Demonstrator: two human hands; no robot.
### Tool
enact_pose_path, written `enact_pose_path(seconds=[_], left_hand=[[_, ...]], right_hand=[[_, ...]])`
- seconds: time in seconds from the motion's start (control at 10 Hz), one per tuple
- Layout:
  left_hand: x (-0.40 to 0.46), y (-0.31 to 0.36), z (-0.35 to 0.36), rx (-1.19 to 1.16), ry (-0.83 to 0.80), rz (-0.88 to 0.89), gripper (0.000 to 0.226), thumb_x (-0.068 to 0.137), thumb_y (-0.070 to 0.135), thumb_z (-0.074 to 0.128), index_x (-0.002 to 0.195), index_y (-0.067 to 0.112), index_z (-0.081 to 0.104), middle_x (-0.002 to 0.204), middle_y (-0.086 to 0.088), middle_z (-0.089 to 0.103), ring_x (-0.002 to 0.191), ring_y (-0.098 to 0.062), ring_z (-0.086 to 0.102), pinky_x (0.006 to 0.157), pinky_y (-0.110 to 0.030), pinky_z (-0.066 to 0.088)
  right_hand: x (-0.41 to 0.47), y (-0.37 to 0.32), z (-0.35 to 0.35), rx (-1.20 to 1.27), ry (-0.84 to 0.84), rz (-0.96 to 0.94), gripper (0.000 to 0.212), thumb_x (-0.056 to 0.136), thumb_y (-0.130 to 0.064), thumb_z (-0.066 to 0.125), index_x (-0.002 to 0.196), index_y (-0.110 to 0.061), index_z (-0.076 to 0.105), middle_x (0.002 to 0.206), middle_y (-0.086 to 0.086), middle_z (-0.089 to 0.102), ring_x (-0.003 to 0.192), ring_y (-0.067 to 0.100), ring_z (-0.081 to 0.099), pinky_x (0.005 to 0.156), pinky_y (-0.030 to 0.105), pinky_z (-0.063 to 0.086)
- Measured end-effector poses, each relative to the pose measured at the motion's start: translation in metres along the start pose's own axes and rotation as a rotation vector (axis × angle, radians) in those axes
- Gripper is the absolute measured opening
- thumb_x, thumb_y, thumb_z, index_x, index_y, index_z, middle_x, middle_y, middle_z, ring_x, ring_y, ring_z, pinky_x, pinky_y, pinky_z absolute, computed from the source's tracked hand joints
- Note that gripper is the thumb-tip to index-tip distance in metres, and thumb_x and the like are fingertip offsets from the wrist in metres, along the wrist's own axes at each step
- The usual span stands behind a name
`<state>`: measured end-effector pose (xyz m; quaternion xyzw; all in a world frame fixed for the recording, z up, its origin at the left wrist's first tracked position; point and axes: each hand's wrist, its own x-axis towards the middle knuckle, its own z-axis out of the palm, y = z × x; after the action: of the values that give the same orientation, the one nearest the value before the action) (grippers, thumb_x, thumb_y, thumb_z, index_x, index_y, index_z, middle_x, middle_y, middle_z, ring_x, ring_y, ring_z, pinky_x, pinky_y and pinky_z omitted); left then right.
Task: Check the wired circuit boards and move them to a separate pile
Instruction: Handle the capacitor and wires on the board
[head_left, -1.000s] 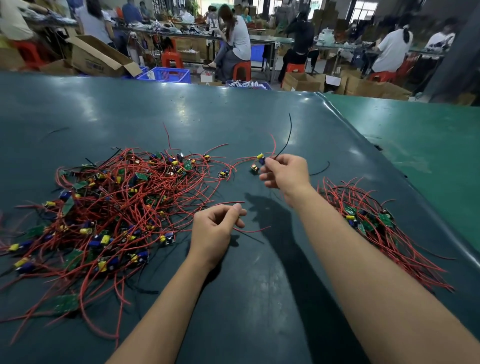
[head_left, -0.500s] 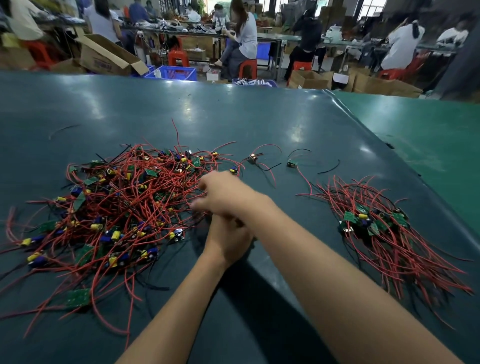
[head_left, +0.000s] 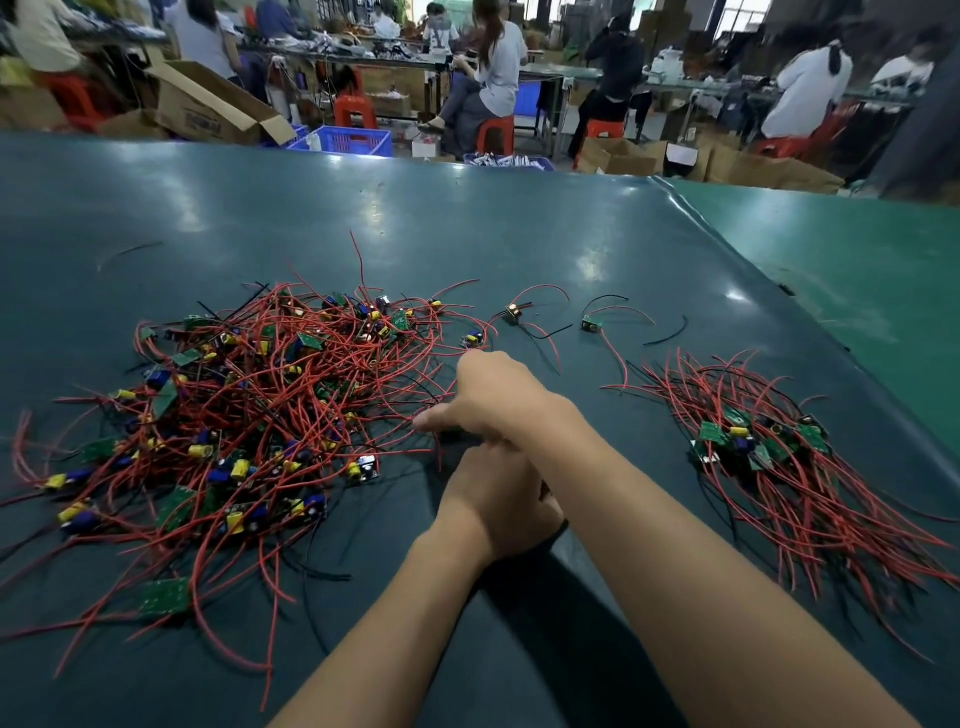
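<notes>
The large pile of wired circuit boards (head_left: 234, 415) lies on the left of the counter (head_left: 519, 239); a smaller separate pile (head_left: 769, 457) lies to the right; two loose boards (head_left: 513, 313) (head_left: 591, 324) sit between them, farther back. The right hand (head_left: 498, 400) crosses over the left hand (head_left: 498, 504) at the large pile's right edge, its fingers among the red wires; whether either hand's fingers hold anything cannot be told.

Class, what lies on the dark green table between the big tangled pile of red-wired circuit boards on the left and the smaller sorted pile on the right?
Head view: two loose wired boards, a black wire, crossed forearms.
</notes>
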<state>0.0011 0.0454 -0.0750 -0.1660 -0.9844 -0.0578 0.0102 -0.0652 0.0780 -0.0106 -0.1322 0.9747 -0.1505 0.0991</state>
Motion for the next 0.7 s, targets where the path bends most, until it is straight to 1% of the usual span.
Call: enact_pose_path(seconds=[0.1, 0.2, 0.3, 0.4, 0.5, 0.6, 0.7], left_hand=[[0.001, 0.000, 0.003, 0.170, 0.049, 0.068, 0.044, 0.098, 0.030, 0.037, 0.130, 0.002, 0.048, 0.134, -0.027, 0.049, 0.118, -0.044, 0.045, 0.081, -0.051, 0.038], [0.002, -0.001, 0.003, -0.064, 0.011, -0.014, 0.036, 0.093, 0.033, 0.046, 0.118, 0.012, 0.061, 0.126, -0.016, 0.062, 0.114, -0.037, 0.057, 0.088, -0.041, 0.046], [0.000, 0.002, 0.003, -0.251, 0.253, 0.018, 0.027, 0.085, 0.040, 0.046, 0.087, 0.018, 0.061, 0.095, -0.008, 0.071, 0.087, -0.036, 0.064, 0.069, -0.037, 0.047], [-0.004, 0.002, 0.005, -0.386, 0.432, 0.021, 0.031, 0.089, 0.042, 0.052, 0.075, 0.015, 0.060, 0.077, -0.006, 0.069, 0.074, -0.036, 0.060, 0.060, -0.038, 0.044], [-0.005, 0.000, 0.007, -0.389, 0.531, -0.001, 0.040, 0.094, 0.043, 0.045, 0.071, 0.013, 0.060, 0.067, -0.010, 0.066, 0.070, -0.040, 0.060, 0.059, -0.042, 0.046], [-0.004, -0.001, 0.006, -0.504, 0.583, 0.003, 0.027, 0.094, 0.040, 0.051, 0.104, 0.024, 0.070, 0.074, -0.003, 0.071, 0.074, -0.034, 0.064, 0.065, -0.041, 0.049], [-0.005, -0.003, 0.003, -0.649, 0.565, -0.027, 0.034, 0.087, 0.043, 0.060, 0.117, 0.028, 0.062, 0.066, 0.015, 0.062, 0.060, -0.019, 0.060, 0.058, -0.033, 0.044]], right_hand=[[-0.005, 0.001, 0.006, -0.059, -0.036, -0.017, 0.050, 0.074, -0.044, 0.083, 0.068, -0.015, 0.043, 0.072, 0.003, 0.051, 0.069, 0.025, 0.052, 0.058, 0.030, 0.039], [-0.005, 0.005, 0.003, -0.092, 0.007, -0.025, 0.028, 0.081, -0.030, 0.078, 0.085, -0.011, 0.059, 0.093, 0.008, 0.063, 0.079, 0.030, 0.056, 0.066, 0.030, 0.043], [-0.005, 0.018, -0.017, 0.009, 0.134, 0.006, 0.030, 0.085, -0.038, 0.072, 0.097, -0.011, 0.068, 0.103, 0.011, 0.066, 0.094, 0.029, 0.062, 0.077, 0.032, 0.048], [-0.015, 0.037, -0.046, 0.528, 0.294, 0.032, 0.031, 0.087, -0.032, 0.072, 0.085, -0.002, 0.066, 0.076, 0.010, 0.062, 0.063, 0.020, 0.060, 0.058, 0.031, 0.051], [-0.034, 0.056, -0.055, 1.237, 0.344, 0.067, 0.021, 0.089, -0.018, 0.070, 0.079, -0.004, 0.059, 0.063, 0.008, 0.060, 0.042, 0.010, 0.054, 0.042, 0.019, 0.045], [-0.052, 0.067, -0.036, 1.622, 0.246, 0.092, 0.014, 0.095, -0.017, 0.059, 0.088, -0.005, 0.059, 0.069, 0.010, 0.071, 0.051, 0.013, 0.065, 0.044, 0.017, 0.048], [-0.063, 0.076, -0.005, 1.725, 0.207, 0.137, 0.010, 0.098, -0.018, 0.053, 0.096, -0.008, 0.054, 0.081, 0.014, 0.075, 0.050, 0.013, 0.063, 0.038, 0.017, 0.041]])
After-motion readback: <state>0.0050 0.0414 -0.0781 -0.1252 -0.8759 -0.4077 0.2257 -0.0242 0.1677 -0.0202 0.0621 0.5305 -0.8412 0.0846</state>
